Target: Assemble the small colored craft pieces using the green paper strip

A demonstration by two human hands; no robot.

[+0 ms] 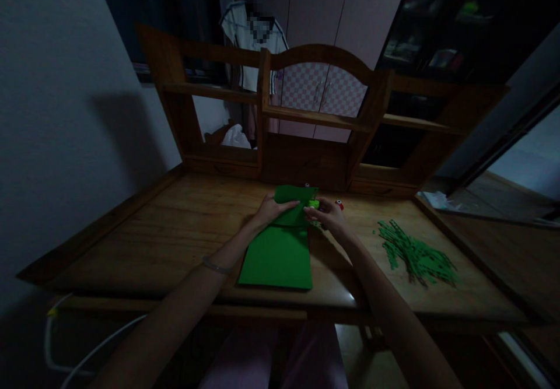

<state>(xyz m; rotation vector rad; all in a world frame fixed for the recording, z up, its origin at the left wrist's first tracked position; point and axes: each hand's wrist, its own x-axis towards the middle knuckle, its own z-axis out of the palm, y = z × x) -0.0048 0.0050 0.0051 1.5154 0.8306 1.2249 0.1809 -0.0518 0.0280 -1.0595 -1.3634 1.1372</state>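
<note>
My left hand holds a green sheet of paper at its left side, one digit stretched across the top. Some of its fingers are hidden. At the sheet's right edge, my right hand is closed around a small bright green paper punch. The edge beside the punch shows small notches or holes. Below and nearer to me lies a larger stack of green paper. Small green bits are scattered under my right hand.
A pile of punched green paper strips lies to the right. Just beyond my right hand is a small red object. A wooden shelf unit stands along the back of the wooden desk. A wall is at left.
</note>
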